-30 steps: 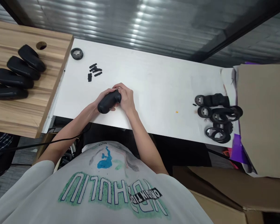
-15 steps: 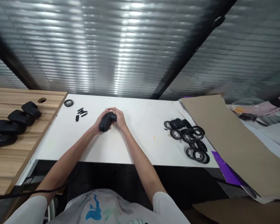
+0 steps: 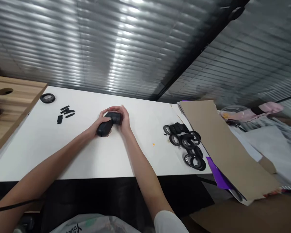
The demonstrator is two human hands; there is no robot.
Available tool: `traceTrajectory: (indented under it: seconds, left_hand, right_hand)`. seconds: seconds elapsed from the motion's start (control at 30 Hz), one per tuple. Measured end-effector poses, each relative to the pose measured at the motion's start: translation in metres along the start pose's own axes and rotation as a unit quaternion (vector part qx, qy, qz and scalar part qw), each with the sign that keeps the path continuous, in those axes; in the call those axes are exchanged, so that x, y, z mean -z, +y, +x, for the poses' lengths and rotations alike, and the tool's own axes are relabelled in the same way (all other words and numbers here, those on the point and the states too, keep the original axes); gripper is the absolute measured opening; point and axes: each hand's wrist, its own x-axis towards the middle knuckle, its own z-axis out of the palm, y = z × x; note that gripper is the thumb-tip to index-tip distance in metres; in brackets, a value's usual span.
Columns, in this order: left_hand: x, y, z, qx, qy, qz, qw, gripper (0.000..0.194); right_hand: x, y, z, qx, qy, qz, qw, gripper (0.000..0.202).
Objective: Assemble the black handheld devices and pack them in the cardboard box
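A black, bent handheld device (image 3: 105, 128) with a thick rounded body and a short round head is held above the white table. My left hand (image 3: 100, 124) wraps round the thick body, its thumb lying on top. My right hand (image 3: 124, 119) cups the round head at the other end, fingers curved over its far side. The undersides of the device and some fingertips are hidden. Left of my hands lie several small black strips (image 3: 67, 111), with a black ring (image 3: 47, 98) farther back near the table's corner.
On the right of the white table (image 3: 140, 161) lies a pile of black rings (image 3: 188, 141). Cardboard sheets (image 3: 223, 145) overlap the right edge, with purple material (image 3: 218, 174) below. A wooden surface (image 3: 19, 103) adjoins at left. Ribbed metallic panelling (image 3: 94, 48) rises behind.
The view has swung to the right, so most black pieces on the wooden surface have left it. The device has turned slightly, and my left thumb now lies across its top.
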Motion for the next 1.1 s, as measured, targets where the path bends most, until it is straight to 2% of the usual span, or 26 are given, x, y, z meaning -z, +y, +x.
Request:
traceTrajectory:
  seconds: [0.07,0.13,0.23,0.4,0.57,0.67,0.83,1.1]
  left_hand:
    - [-0.004,-0.001,-0.001,-0.004,-0.018,0.016,1.000,0.128]
    - [-0.007,-0.005,-0.002,-0.005,-0.035,0.024,0.999,0.132]
    - [-0.011,-0.010,-0.003,-0.003,-0.044,0.019,0.999,0.124]
    - [-0.018,-0.013,-0.006,0.002,-0.010,-0.023,1.000,0.109]
    - [-0.022,-0.012,-0.005,0.017,0.020,-0.045,0.999,0.099]
    - [-0.023,-0.011,-0.004,0.022,0.019,-0.055,0.998,0.095]
    - [-0.023,-0.012,-0.004,0.001,0.019,-0.069,0.997,0.076]
    - [-0.021,-0.011,-0.005,0.008,0.012,-0.096,0.995,0.076]
  right_hand:
    - [0.001,-0.009,-0.003,-0.041,-0.006,0.006,0.999,0.073]
    - [0.003,-0.017,-0.007,-0.067,-0.023,-0.007,0.997,0.079]
    - [0.004,-0.027,-0.012,-0.084,-0.042,-0.031,0.995,0.076]
    - [0.004,-0.026,-0.012,-0.083,-0.055,-0.053,0.994,0.065]
    - [0.003,-0.012,-0.008,-0.065,-0.015,-0.089,0.994,0.071]
    - [0.002,-0.008,-0.009,-0.050,0.001,-0.100,0.994,0.066]
    - [0.002,-0.008,-0.012,-0.042,0.023,-0.105,0.993,0.057]
    - [0.000,-0.003,-0.011,-0.038,0.052,-0.068,0.996,0.051]
